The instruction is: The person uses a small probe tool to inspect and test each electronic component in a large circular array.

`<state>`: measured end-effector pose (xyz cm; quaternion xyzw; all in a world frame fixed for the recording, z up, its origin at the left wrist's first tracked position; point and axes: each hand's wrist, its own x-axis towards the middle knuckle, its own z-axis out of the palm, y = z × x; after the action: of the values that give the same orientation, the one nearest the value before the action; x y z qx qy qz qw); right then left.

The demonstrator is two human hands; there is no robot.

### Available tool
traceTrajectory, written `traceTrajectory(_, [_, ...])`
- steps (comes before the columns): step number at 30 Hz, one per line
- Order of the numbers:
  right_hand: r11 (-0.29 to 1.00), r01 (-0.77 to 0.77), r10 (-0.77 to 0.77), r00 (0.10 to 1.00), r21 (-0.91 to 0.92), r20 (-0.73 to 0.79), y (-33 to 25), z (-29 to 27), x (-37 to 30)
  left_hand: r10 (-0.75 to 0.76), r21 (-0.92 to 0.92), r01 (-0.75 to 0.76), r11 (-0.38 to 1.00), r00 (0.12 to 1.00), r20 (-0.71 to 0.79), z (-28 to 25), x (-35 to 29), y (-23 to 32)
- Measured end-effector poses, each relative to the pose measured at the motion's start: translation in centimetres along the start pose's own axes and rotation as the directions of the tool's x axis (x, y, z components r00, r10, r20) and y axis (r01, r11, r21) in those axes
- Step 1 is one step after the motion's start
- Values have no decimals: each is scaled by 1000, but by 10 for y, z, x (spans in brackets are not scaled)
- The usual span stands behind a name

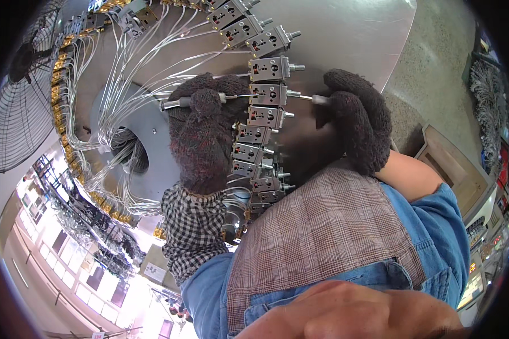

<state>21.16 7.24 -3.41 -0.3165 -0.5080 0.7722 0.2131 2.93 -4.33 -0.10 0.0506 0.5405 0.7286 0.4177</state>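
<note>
My left hand (202, 133), in a dark knit glove, is closed around a slim metal-handled tool (177, 104). Its thin shaft reaches the left side of a small metal box-shaped unit (270, 94) with a threaded stem. On the other side my right hand (361, 121), gloved alike, grips a tool with a pale handle end (321, 100). A thin rod runs from it toward that unit's stem; whether they touch is hard to tell. Most of the right tool's handle is hidden in the glove. Similar units (268, 68) stand above and below, in a curved row.
A round metal table (345, 34) carries the ring of units. Bundled white wires (124, 70) run to a central hole (131, 150). Brass-coloured parts (56, 93) line the far left edge. A large fan (25, 96) stands at left, a brown tray-like box (452, 169) at right.
</note>
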Motion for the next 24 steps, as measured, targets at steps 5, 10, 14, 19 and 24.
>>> traceTrajectory(5, [999,30,-29,999,33,-41,2,9,-1,14,-19,-14,1000,1000,-5,-2,2,-2])
traceTrajectory(10, [957,168,-161,986,-237,50,3,-5,0,8,17,-8,1000,1000,15,-2,2,0])
traceTrajectory(14, [998,15,-7,994,67,-109,1,15,2,6,7,-6,1000,1000,-9,-3,2,-2])
traceTrajectory(19, [998,-32,25,994,-62,-106,-11,9,5,37,101,-39,994,999,18,-4,3,-1])
traceTrajectory(24, [541,492,-411,862,-682,296,2,-10,15,31,50,-34,998,998,53,-6,2,-2])
